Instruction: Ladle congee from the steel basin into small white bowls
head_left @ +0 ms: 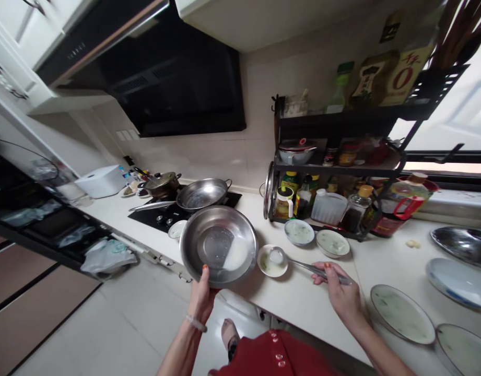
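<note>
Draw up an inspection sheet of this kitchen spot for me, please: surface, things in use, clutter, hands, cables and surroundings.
Surface: smooth white countertop.
Things in use: wide round silver metal pan, pale liquid pooled at one side; long-handled silver metal ladle, its head at a small round white bowl.
Clutter: pale round shallow bowls of cloudy liquid with green flecks; black tiered rack crowded with bottles and jars.
Hands: left hand holds the pan's near rim; right hand grips the ladle's handle.
Cables: thin dark curved line at far left; cannot tell whether it is one.
Surroundings: glossy black range hood, black cooktop.
</note>
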Tool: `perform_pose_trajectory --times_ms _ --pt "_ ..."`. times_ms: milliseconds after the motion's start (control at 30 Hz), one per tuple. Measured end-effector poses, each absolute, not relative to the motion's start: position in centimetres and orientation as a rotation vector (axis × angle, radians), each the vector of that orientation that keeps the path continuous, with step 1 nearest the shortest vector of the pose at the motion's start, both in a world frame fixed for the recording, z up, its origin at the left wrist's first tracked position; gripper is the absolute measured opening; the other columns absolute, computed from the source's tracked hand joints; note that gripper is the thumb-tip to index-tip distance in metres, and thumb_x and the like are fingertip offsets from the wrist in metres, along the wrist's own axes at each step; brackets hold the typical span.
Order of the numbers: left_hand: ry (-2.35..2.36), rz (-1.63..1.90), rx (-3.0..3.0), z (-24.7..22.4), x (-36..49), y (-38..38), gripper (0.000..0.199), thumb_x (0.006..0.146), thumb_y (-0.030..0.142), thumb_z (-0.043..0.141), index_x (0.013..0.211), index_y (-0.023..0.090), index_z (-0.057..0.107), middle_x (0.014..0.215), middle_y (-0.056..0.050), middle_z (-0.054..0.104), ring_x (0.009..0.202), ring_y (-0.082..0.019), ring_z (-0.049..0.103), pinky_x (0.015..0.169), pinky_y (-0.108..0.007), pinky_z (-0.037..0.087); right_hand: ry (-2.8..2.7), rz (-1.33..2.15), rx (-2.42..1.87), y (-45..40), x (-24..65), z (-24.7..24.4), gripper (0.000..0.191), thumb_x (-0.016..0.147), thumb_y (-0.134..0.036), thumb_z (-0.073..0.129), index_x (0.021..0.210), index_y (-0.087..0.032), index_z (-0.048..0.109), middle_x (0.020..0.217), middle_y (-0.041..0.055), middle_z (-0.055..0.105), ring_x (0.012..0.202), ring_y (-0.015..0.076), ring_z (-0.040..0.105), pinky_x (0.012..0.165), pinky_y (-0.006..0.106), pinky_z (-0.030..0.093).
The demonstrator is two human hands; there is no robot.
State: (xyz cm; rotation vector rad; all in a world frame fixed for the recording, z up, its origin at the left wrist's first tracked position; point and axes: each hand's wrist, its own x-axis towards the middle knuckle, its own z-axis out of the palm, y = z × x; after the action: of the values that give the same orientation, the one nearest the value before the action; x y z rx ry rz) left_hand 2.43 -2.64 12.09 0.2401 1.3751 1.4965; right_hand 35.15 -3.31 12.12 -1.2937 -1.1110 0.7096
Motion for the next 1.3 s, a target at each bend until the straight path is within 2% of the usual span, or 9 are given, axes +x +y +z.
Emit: perform_pose_trajectory --times_ms 100,200,300,400,533,633,833,1033,1300 --pt "1.382 1.503 0.226 12.3 2.5 -2.6 0.015 0.088 0.023 0.054 0.101 0.017 0.06 0.09 -0.004 0.07 0.067 -0.012 0.065 0.07 -0.031 0.056 -1.374 0.602 -1.175 -3.9 35.1 11.4 0.024 0.092 -0.033 0.045 0.088 -0.017 0.064 0.08 0.0065 0.066 0.055 0.0135 0.062 0.056 0.027 0.055" --pt "1.378 1.507 0.224 12.5 2.8 -2.5 0.015 0.088 0.022 0.055 0.101 0.017 0.061 0.092 -0.004 0.071 0.068 -0.012 0.065 0.07 -0.03 0.056 -1.647 0.503 -1.004 -4.5 35.3 10.6 0.019 0.09 -0.019 0.046 0.093 -0.019 0.065 0.093 0.0098 0.067 0.072 0.0167 0.066 0.058 0.026 0.056" --pt "1.377 1.504 0.221 12.6 3.1 -2.4 0.015 0.089 0.022 0.054 0.101 0.016 0.061 0.095 -0.005 0.071 0.069 -0.012 0.065 0.071 -0.03 0.056 -1.757 0.435 -0.913 -4.8 35.5 10.4 0.021 0.088 -0.014 0.046 0.095 -0.02 0.065 0.096 0.0118 0.068 0.082 0.0193 0.066 0.058 0.026 0.056" --pt "1.39 1.495 0.22 12.5 3.4 -2.4 0.016 0.088 0.022 0.055 0.102 0.016 0.061 0.097 -0.006 0.071 0.071 -0.012 0.066 0.071 -0.029 0.057 -1.607 0.482 -1.015 -4.6 35.8 10.8 0.02 0.091 -0.021 0.045 0.091 -0.019 0.065 0.091 0.0109 0.068 0.068 0.0166 0.066 0.056 0.026 0.056" --pt "1.407 1.477 0.221 12.3 3.7 -2.5 0.019 0.088 0.022 0.055 0.105 0.015 0.06 0.097 -0.007 0.071 0.069 -0.012 0.066 0.069 -0.029 0.057 -1.127 0.632 -1.252 -3.6 36.0 11.9 0.029 0.091 -0.039 0.047 0.085 -0.017 0.064 0.076 0.0073 0.067 0.054 0.0149 0.063 0.055 0.028 0.056" --pt "1.407 1.467 0.225 12.2 3.8 -2.7 0.023 0.088 0.024 0.055 0.109 0.014 0.059 0.094 -0.008 0.071 0.067 -0.013 0.066 0.068 -0.029 0.057 -0.894 0.755 -1.213 -2.6 35.4 12.9 0.034 0.088 -0.046 0.05 0.082 -0.015 0.063 0.084 0.01 0.068 0.055 0.0153 0.063 0.051 0.028 0.055" --pt "1.384 1.458 0.24 12.4 4.1 -3.2 0.025 0.088 0.025 0.056 0.11 0.015 0.058 0.094 -0.007 0.072 0.068 -0.014 0.067 0.069 -0.03 0.057 -1.156 0.829 -1.06 -0.9 31.1 14.2 0.03 0.092 -0.042 0.046 0.085 -0.017 0.062 0.088 0.007 0.067 0.057 0.0128 0.062 0.057 0.028 0.054" --pt "1.382 1.429 0.258 12.5 4.2 -3.6 0.032 0.087 0.028 0.057 0.116 0.015 0.056 0.099 -0.01 0.071 0.068 -0.015 0.067 0.066 -0.028 0.056 -1.53 0.737 -0.921 0.7 28.1 12.8 0.025 0.094 -0.034 0.043 0.086 -0.019 0.062 0.088 0.0056 0.062 0.058 0.012 0.061 0.057 0.026 0.053" --pt "1.378 1.425 0.254 12.4 4.0 -3.7 0.035 0.085 0.033 0.06 0.114 0.014 0.056 0.088 -0.009 0.072 0.063 -0.013 0.065 0.064 -0.028 0.055 -1.267 0.917 -1.108 1.7 27.3 12.0 0.038 0.089 -0.051 0.045 0.078 -0.018 0.061 0.069 0.0045 0.066 0.051 0.0157 0.062 0.055 0.028 0.054"
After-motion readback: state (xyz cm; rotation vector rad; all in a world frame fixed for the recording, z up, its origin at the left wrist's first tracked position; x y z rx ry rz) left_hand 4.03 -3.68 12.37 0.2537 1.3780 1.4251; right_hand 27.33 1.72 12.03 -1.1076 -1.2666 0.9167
